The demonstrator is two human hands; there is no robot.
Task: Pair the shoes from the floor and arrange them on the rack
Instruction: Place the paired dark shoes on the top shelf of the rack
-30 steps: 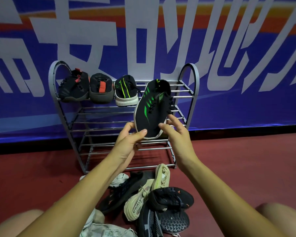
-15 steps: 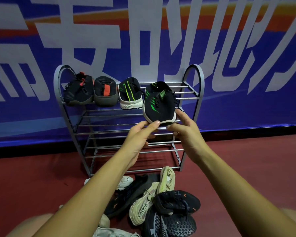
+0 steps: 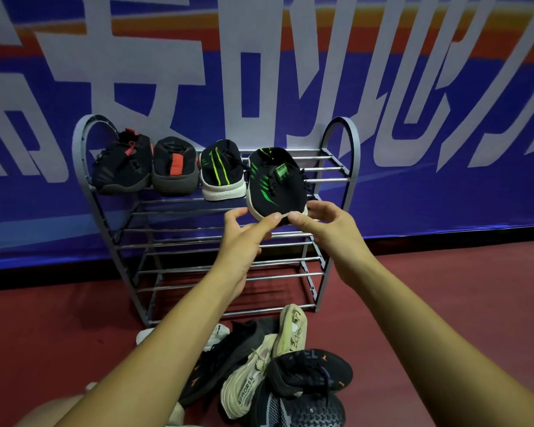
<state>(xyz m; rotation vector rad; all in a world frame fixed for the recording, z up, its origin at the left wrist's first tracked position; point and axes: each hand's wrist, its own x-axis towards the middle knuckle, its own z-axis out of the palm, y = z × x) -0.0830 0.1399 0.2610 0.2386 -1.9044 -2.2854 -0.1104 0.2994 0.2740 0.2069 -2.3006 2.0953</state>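
Blue banner wall behind; the green-striped shoe (image 3: 275, 183) lies partly on the rack (image 3: 330, 169) top shelf, toe rim pinched by left hand (image 3: 244, 238) and right hand (image 3: 324, 226). Advise sliding it back square, just beside its mate (image 3: 221, 171), before releasing.

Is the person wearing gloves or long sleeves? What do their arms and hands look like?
No gloves: the left hand and right hand are bare, with no rings I can see. Both forearms are bare too, with no sleeves, watch or bracelet in the picture.
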